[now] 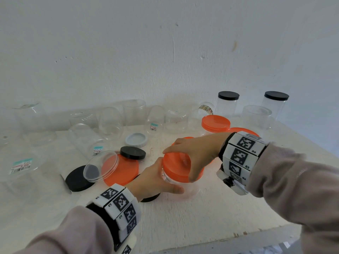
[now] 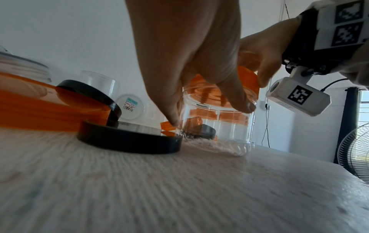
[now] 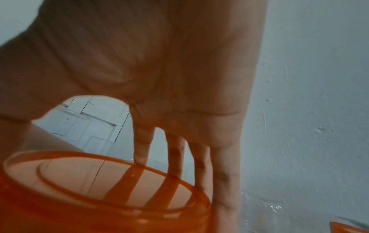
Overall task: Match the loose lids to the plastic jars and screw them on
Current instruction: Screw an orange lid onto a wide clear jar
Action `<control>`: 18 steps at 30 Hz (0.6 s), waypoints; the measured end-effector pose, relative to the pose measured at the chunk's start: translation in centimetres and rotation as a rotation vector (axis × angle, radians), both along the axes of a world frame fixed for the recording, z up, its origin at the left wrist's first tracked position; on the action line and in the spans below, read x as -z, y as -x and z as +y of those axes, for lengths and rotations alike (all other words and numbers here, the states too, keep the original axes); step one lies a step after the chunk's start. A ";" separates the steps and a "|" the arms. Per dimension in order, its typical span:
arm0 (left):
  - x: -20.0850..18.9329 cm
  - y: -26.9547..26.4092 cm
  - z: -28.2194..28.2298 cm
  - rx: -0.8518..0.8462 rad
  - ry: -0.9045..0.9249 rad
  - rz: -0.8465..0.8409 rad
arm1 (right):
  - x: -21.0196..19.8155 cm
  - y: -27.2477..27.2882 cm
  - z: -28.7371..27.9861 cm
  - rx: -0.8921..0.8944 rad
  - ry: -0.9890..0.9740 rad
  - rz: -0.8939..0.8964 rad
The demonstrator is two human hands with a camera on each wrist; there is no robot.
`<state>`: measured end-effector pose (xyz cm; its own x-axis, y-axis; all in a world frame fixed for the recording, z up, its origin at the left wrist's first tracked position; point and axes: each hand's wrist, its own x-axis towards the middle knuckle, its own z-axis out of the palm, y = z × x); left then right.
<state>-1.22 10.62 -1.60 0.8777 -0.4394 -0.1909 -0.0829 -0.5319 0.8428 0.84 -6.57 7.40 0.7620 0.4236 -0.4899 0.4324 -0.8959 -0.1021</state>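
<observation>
The left hand [image 1: 156, 177] is gripping the clear round plastic jar [image 1: 180, 186] on the white table [image 1: 211, 213], steadying it while the right hand [image 1: 194, 153] is clasping the round orange screw lid [image 1: 176, 167] onto its mouth.

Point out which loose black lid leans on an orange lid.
The small black lid, behind the left hand, rests tilted on the flat orange lid. The big black lid lies flat on the table.
</observation>
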 end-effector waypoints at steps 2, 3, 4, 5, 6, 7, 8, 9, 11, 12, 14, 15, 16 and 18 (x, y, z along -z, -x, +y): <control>0.1 0.0 0.0 0.005 0.003 0.000 | -0.1 0.0 0.0 -0.007 -0.009 0.006; 0.1 -0.1 0.1 0.009 0.003 -0.001 | -0.1 0.0 0.0 -0.008 -0.017 0.007; 0.2 -0.1 0.1 0.013 0.003 -0.003 | -0.1 0.0 0.0 -0.009 -0.023 0.003; 0.2 -0.1 0.1 0.016 0.002 -0.007 | -0.1 0.0 -0.1 -0.010 -0.026 -0.006; 0.3 -0.2 0.1 0.018 -0.001 -0.011 | -0.1 0.1 -0.1 -0.011 -0.023 -0.019; 0.4 -0.2 0.1 0.017 -0.004 -0.015 | -0.1 0.1 -0.1 -0.008 -0.016 -0.033; 0.4 -0.2 0.1 0.017 -0.007 -0.021 | 0.0 0.2 -0.1 0.002 -0.010 -0.044; 0.5 -0.2 0.1 0.017 -0.011 -0.028 | 0.0 0.2 -0.1 0.017 -0.006 -0.052; 0.6 -0.3 0.1 0.013 -0.023 -0.044 | 0.3 0.2 -0.1 0.055 -0.007 -0.069; 0.6 -0.3 0.0 0.008 -0.028 -0.053 | 0.5 0.3 0.0 0.075 -0.016 -0.076; 0.6 -0.5 0.0 -0.006 -0.028 -0.059 | 0.9 0.3 0.2 0.105 -0.045 -0.095; 0.7 -0.6 0.0 -0.010 -0.027 -0.055 | 1.1 0.3 0.2 0.111 -0.055 -0.105; 0.7 -0.6 0.0 -0.012 -0.029 -0.052 | 1.1 0.4 0.3 0.111 -0.059 -0.113; 0.7 -0.7 0.1 -0.012 -0.040 -0.052 | 1.1 0.4 0.4 0.094 -0.050 -0.120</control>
<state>-0.56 10.69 -2.29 0.8922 -0.4217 -0.1620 -0.1197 -0.5665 0.8153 0.44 -6.14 6.27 0.8513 0.3688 -0.3732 0.3583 -0.9282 -0.1000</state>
